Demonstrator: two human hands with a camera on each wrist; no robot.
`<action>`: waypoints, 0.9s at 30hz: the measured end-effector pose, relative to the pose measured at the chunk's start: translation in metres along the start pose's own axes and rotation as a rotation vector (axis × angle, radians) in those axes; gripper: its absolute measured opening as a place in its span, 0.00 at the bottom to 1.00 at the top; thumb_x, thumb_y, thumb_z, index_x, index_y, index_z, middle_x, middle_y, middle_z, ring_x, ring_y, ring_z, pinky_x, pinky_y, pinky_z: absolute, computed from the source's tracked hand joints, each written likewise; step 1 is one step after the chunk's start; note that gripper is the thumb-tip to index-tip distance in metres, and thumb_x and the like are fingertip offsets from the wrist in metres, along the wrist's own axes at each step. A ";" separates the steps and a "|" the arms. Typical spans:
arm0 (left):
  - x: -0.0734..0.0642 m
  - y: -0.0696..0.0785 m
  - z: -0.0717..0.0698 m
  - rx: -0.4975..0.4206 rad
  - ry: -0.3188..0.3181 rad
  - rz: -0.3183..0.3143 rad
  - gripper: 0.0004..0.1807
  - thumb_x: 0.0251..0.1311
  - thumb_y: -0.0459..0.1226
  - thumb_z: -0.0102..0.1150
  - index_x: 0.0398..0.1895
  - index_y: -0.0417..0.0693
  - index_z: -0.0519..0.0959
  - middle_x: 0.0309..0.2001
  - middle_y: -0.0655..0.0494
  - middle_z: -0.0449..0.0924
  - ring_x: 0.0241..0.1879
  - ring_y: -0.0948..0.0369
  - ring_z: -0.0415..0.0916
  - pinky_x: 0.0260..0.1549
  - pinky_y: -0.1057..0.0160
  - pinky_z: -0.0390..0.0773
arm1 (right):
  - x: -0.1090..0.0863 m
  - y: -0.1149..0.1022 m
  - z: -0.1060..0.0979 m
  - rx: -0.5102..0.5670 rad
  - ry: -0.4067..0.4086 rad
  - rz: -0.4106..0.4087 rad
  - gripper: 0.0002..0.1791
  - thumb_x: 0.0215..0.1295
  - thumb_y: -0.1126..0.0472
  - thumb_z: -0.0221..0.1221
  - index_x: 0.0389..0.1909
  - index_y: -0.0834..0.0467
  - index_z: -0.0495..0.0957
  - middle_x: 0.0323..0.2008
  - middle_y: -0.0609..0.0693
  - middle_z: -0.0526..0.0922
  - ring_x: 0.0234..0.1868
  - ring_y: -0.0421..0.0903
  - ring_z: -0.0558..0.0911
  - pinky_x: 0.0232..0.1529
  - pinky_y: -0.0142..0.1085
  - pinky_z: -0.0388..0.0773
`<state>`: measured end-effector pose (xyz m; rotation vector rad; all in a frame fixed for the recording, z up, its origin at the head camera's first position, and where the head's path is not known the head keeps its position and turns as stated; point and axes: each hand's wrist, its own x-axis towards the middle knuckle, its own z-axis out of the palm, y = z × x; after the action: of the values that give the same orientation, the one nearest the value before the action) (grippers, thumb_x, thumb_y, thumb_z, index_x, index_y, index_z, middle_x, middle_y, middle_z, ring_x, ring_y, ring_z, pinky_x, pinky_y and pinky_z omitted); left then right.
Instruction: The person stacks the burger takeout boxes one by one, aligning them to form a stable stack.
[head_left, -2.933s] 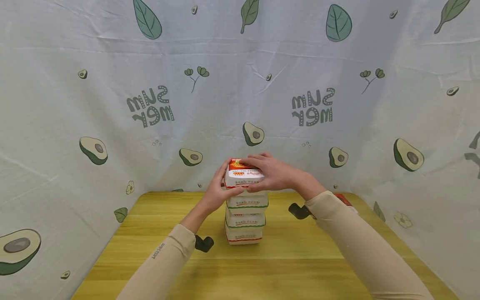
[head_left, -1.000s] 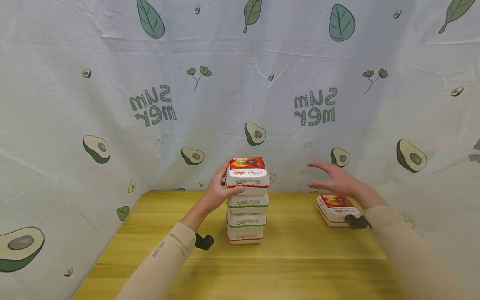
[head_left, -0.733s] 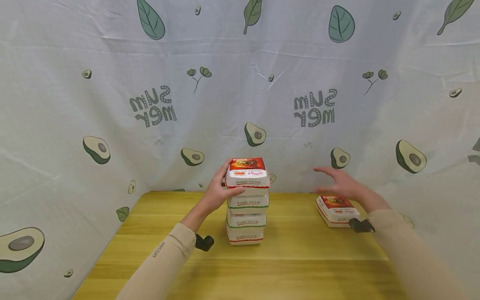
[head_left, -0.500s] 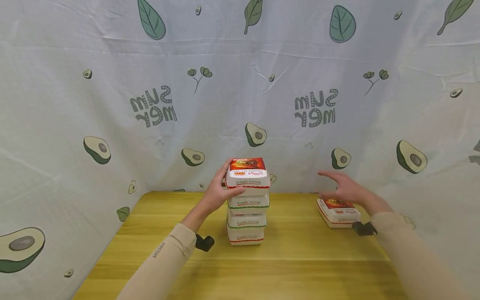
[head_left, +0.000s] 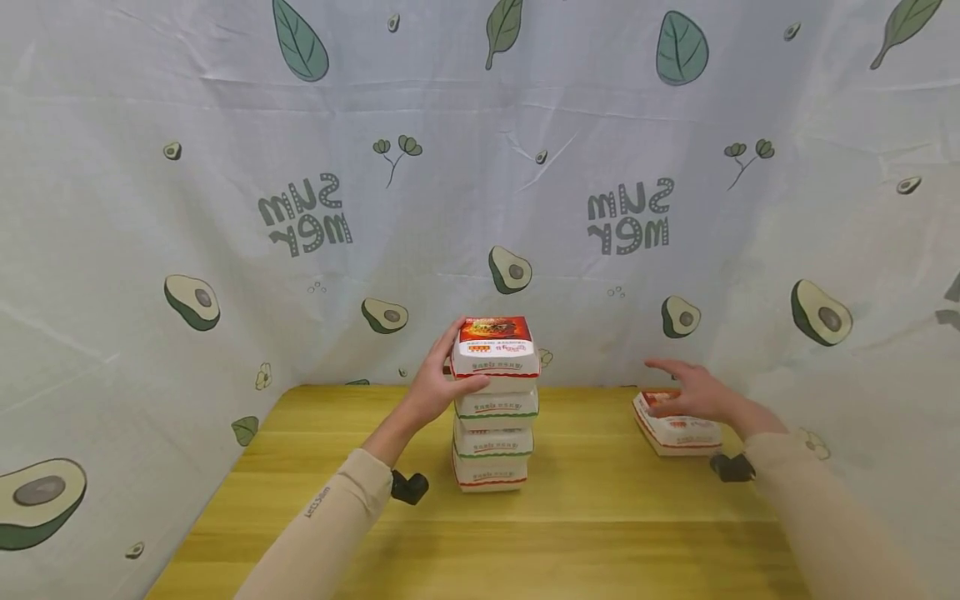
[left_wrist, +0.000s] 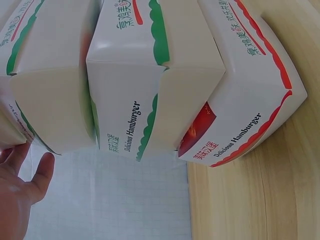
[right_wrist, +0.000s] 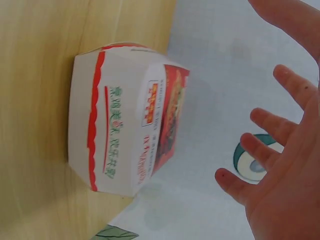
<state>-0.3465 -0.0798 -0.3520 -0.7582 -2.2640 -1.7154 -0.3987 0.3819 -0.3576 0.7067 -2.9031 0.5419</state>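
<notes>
A stack of several white hamburger boxes stands mid-table in the head view. Its top box has a red burger picture on the lid and red trim. My left hand holds that box at its left side, thumb at the front. The left wrist view shows the green-trimmed box and the red-trimmed bottom box of the stack. Over at the right, my right hand hovers with spread fingers above a separate hamburger box. In the right wrist view the fingers are apart from this box, holding nothing.
The boxes stand on a yellowish wooden table. Behind and along both sides hangs a pale cloth printed with avocados and leaves. A dark wrist-worn camera sits by the left sleeve, another by the right.
My right hand has left the top box of the stack, swung right, then sunk lower over the separate box. My left hand stays at the stack's top box.
</notes>
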 end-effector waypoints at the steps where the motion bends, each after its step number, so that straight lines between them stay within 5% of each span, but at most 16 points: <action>1: 0.000 0.000 0.000 -0.004 0.003 0.006 0.54 0.61 0.40 0.69 0.81 0.71 0.44 0.76 0.49 0.51 0.68 0.49 0.63 0.62 0.44 0.72 | 0.000 0.002 0.001 -0.004 0.000 0.002 0.49 0.56 0.46 0.72 0.72 0.65 0.63 0.70 0.73 0.62 0.65 0.73 0.67 0.60 0.70 0.65; 9: -0.001 -0.001 0.002 -0.020 0.015 0.020 0.53 0.59 0.41 0.70 0.81 0.70 0.46 0.74 0.51 0.54 0.66 0.50 0.65 0.61 0.45 0.74 | -0.007 0.015 0.012 -0.012 -0.015 0.037 0.50 0.53 0.47 0.74 0.71 0.65 0.63 0.70 0.74 0.62 0.68 0.75 0.60 0.61 0.73 0.60; 18: -0.001 -0.001 0.001 -0.019 0.011 0.019 0.53 0.60 0.39 0.70 0.81 0.69 0.46 0.73 0.51 0.55 0.66 0.50 0.66 0.59 0.46 0.75 | -0.014 0.027 0.023 -0.051 -0.024 0.104 0.52 0.49 0.46 0.76 0.70 0.65 0.65 0.69 0.76 0.62 0.64 0.76 0.64 0.59 0.72 0.63; 27: 0.000 0.000 0.000 -0.021 -0.011 0.000 0.54 0.61 0.37 0.68 0.82 0.68 0.43 0.76 0.48 0.51 0.69 0.48 0.62 0.63 0.44 0.71 | -0.019 0.039 0.037 -0.145 0.030 0.034 0.51 0.42 0.46 0.77 0.67 0.66 0.70 0.63 0.74 0.71 0.60 0.72 0.72 0.56 0.66 0.69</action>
<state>-0.3470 -0.0798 -0.3520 -0.7740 -2.2561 -1.7425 -0.4002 0.4092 -0.4079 0.6253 -2.8951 0.3380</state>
